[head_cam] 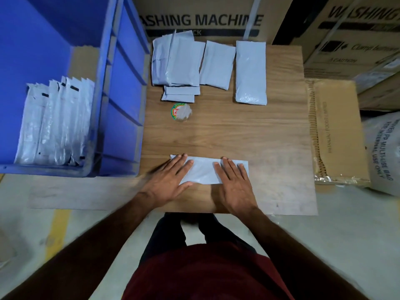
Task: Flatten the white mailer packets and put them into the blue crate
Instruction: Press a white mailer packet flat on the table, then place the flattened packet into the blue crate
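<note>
A white mailer packet (204,171) lies lengthwise near the front of the wooden table (249,135). My left hand (171,180) presses flat on its left end with straight fingers. My right hand (234,182) presses flat on its right end the same way. Several more white packets (179,63) lie in a loose pile at the table's far edge, with one (251,72) apart at the right. The blue crate (121,87) stands left of the table and holds several packets (56,124) standing on edge.
A round sticker roll (181,114) lies on the table behind the packet. Large cardboard boxes (201,18) stand behind the table. A flat cardboard box (337,131) and a white woven bag (383,152) are at the right.
</note>
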`<act>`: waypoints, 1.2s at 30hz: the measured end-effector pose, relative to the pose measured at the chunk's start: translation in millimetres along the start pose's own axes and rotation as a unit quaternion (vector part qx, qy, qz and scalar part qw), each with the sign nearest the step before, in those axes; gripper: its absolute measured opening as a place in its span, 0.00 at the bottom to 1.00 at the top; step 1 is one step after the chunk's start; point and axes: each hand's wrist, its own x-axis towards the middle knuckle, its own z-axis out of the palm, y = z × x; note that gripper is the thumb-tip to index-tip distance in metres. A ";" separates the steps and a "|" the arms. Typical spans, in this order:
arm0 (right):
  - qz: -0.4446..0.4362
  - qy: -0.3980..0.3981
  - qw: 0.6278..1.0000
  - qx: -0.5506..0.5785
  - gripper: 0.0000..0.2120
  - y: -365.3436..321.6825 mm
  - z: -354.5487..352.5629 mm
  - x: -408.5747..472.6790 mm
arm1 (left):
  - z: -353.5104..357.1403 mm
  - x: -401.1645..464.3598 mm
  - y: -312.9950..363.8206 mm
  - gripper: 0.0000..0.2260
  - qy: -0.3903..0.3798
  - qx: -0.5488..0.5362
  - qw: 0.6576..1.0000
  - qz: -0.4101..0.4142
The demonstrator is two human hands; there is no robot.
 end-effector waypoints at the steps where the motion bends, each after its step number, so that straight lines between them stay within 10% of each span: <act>1: 0.005 0.000 1.000 0.000 0.33 0.9 -3.4 2.3 | -2.7 -0.2 1.1 0.35 -0.013 0.016 1.000 0.006; 23: -0.060 0.299 0.952 0.032 0.32 -8.7 -193.1 51.1 | -246.7 12.8 -0.4 0.38 0.205 0.202 0.956 0.062; 36: -0.130 0.291 0.946 0.051 0.32 -178.2 -224.0 108.8 | -297.0 -62.8 -177.0 0.44 0.232 0.237 0.942 0.056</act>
